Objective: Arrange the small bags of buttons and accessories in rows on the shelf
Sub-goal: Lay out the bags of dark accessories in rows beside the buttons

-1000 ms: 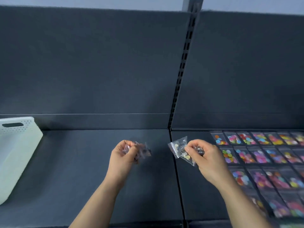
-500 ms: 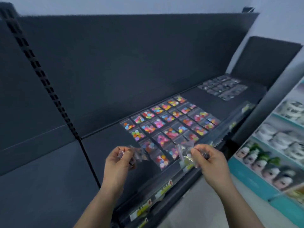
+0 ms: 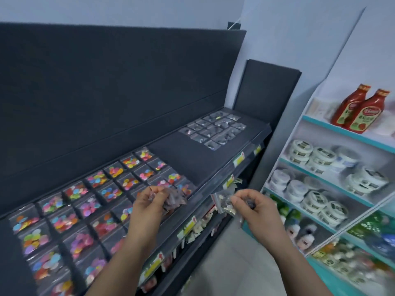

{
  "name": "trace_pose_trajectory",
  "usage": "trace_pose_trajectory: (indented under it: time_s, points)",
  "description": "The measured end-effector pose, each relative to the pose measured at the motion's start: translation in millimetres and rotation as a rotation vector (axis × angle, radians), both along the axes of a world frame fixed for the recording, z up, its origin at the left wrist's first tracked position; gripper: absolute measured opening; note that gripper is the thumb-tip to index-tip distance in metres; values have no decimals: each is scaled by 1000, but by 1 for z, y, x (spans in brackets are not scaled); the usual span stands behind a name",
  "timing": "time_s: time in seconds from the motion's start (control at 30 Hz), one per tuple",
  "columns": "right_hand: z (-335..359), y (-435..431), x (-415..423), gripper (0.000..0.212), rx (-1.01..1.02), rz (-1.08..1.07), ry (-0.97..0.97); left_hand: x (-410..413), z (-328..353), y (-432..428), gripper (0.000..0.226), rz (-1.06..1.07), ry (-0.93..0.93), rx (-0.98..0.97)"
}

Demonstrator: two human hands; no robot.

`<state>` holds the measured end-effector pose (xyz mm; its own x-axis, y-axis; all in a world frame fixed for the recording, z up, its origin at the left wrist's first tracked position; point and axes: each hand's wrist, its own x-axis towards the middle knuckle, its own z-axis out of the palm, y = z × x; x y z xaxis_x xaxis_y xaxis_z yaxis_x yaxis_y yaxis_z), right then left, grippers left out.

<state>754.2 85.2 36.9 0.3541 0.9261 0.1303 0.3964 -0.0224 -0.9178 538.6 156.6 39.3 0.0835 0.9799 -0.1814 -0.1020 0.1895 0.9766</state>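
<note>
Blurrily, left hand [image 3: 147, 208] pinching smeared bags [image 3: 174, 198], right hand [image 3: 256, 210] pinching clear bag [image 3: 224, 202], contents unclear.

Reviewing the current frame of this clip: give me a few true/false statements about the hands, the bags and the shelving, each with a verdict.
1. The left hand grips a bunch of bags, and the right hand pinches a clear bag. True.
2. The colourful button bags lie in rows on the dark shelf. True.
3. The red bottles stand on the dark shelf. False: they stand on the top level of the white rack to the right.
4. Bags cover the dark shelf without a break. False: a bare stretch separates the colourful button bags from the greyish bags at the far end.
</note>
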Motion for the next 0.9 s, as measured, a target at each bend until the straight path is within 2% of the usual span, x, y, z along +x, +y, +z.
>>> trace_pose_trajectory:
  time_s: [0.1,0.23,0.33,0.5,0.6,0.7,0.77,0.9]
  points:
    - [7,23,49,13,-17,55,-23,50,-3,26,16,-18,-75,-27]
    - [9,59,96,11,-41,104,48,101,-6,58,14,-10,-192,-118]
    - [8,91,123,11,-68,153,99,131,-8,88,16,-40,-201,-153]
    - [10,151,166,9,-113,249,112,178,-9,147,11,-140,-112,-115]
    - [16,186,188,10,-158,338,207,206,-8,183,35,-281,9,-129]
    - [18,221,209,13,-197,402,250,229,-3,212,45,-418,52,-163]
    - [15,245,221,18,-192,395,242,243,-3,230,49,-443,105,-158]
    - [5,286,240,11,-193,358,195,267,-4,256,43,-398,161,-102]
